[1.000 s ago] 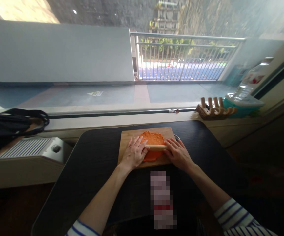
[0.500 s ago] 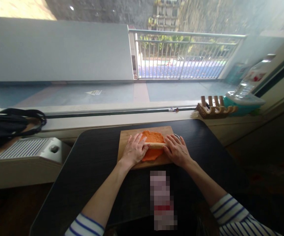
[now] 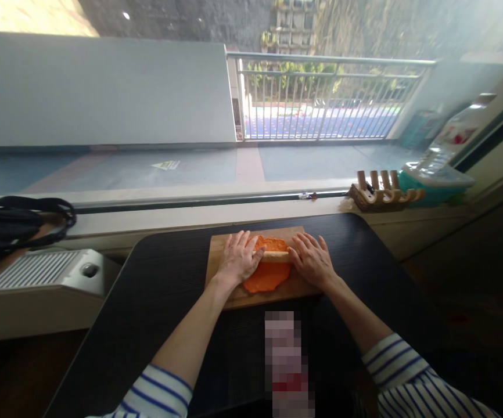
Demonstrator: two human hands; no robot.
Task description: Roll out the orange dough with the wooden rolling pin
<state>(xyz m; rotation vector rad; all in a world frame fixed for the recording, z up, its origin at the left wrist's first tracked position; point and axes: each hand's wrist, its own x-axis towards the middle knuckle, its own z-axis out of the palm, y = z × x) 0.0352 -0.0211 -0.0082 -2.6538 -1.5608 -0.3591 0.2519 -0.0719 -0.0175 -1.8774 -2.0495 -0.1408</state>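
A light wooden rolling pin (image 3: 273, 256) lies crosswise on a flattened, uneven-edged orange sheet (image 3: 268, 277) that looks like dough or modelling clay. Beneath them is a wooden board (image 3: 245, 299). My left hand (image 3: 240, 258) lies over the pin's left end, fingers stretched forward, its thumb along the pin. Over the right end rests my right hand (image 3: 311, 258), palm down with fingers extended and its thumb near the pin. Both ends of the pin are hidden beneath my hands. The sheet shows in front of and behind the pin.
The board rests on a dark table (image 3: 164, 273) by a window sill (image 3: 190, 217). Along the sill are a basket with wooden pieces (image 3: 380, 194), a teal container (image 3: 438, 188) and a plastic bottle (image 3: 449, 139). A black bag (image 3: 11, 223) and a white slatted unit (image 3: 46, 273) are at left.
The pin has shifted slightly away from the sheet's near edge, so more orange shows on my side. My hands stay laid over it. The view has tilted slightly.
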